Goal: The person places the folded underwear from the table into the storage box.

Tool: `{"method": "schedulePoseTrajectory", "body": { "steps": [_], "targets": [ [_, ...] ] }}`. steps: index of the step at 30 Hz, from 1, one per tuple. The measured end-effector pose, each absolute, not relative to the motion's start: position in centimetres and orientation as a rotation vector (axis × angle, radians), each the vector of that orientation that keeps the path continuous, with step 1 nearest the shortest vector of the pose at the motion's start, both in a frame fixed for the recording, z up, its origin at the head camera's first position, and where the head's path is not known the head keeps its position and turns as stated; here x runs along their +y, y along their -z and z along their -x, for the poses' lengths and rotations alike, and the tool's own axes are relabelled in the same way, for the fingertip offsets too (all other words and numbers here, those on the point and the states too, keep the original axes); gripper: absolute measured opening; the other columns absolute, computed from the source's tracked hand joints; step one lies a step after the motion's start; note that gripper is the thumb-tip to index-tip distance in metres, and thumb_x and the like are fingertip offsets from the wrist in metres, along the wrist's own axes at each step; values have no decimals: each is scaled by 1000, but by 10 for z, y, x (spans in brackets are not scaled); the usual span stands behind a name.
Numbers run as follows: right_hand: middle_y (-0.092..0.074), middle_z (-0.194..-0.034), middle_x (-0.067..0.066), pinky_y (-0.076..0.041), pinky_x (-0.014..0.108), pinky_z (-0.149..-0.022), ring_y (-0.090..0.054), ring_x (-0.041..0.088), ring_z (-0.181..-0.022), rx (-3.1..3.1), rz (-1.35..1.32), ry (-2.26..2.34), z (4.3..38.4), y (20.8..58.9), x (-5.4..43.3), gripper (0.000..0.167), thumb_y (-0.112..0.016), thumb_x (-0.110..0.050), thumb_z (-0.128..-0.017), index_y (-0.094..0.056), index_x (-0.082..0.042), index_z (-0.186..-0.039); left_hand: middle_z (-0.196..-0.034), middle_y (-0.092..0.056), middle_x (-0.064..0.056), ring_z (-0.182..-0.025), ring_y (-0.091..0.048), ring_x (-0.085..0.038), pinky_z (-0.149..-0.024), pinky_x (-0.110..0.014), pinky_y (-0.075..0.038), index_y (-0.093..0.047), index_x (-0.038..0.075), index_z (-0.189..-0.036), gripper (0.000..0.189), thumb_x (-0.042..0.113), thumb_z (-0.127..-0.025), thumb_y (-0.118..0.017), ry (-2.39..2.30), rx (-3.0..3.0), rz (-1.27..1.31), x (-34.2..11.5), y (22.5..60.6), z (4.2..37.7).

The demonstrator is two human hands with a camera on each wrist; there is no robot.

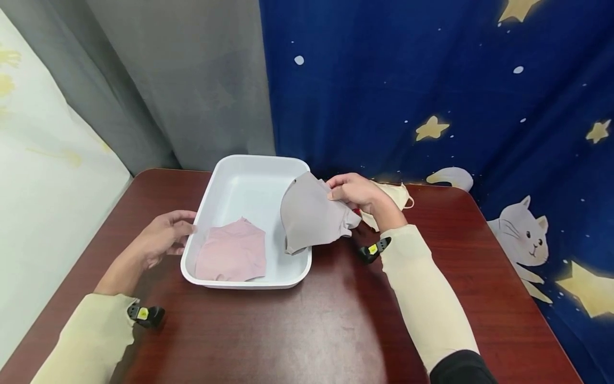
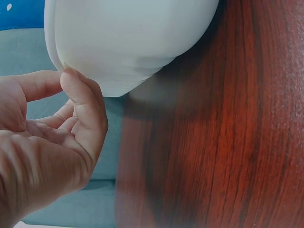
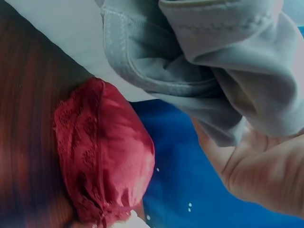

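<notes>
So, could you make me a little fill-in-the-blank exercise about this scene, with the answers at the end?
1. The right hand holds a garment coloured ____.
2. The left hand touches the rim of a tray coloured ____.
3. The cloth lying inside, near the corner closest to the left hand, is ____.
4. In the right wrist view, the lacy item on the table is ____.

Missing words: grey; white; pink; red.

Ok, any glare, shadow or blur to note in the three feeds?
Head: pale glare on the near part of the brown table, dark shadow to the right of the white tray. Left wrist: shadow on the table beside the tray. Right wrist: the grey garment looks soft, with dark folds; the red lace garment shows a bright sheen.
</notes>
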State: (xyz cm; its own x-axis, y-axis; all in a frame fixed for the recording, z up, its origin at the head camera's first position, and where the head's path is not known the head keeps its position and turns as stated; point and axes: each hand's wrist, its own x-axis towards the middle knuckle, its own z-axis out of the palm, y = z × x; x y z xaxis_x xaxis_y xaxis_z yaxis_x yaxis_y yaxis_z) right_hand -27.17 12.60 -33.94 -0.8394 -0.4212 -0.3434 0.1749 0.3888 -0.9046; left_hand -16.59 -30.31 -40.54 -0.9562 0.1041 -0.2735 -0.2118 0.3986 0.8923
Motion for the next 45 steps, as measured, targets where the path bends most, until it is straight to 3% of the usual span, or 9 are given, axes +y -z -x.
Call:
{"method": "schedulePoseTrajectory", "body": {
  "steps": [13,24,38,45],
  "targets": [
    [-66,-90,6,-56,35,-69,-66,20,-76,2010,143,1488,276,346,95,27,-60,0,-85,-61,-1,-113,-105,-65,-12,-74,-63,-17,-62,-33,-55,-33,-1,-144,53,16,-98,-52,-1594,2358,114,-306,407,164],
    [-64,-97,10,-57,36,-70,-65,21,-78,2047,243,1416,272,343,75,25,-58,-1,-87,-62,0,-112,-105,-65,-12,-75,-64,-17,-62,-33,-55,-33,-2,-144,53,16,-98,-52,-1595,2357,113,-306,406,163],
    [-63,-104,10,-49,29,-75,-59,22,-90,2252,420,1175,272,342,47,28,-62,-4,-85,-67,-2,-113,-101,-67,-9,-73,-63,-17,-61,-33,-55,-33,-2,-144,53,16,-98,-53,-1599,2360,103,-304,406,166],
    [-64,-99,8,-49,28,-72,-58,21,-86,2344,549,1012,268,339,30,26,-63,-5,-87,-68,-6,-112,-101,-66,-10,-73,-63,-16,-61,-33,-55,-33,-2,-144,53,15,-98,-53,-1596,2361,100,-303,407,167]
  ]
}}
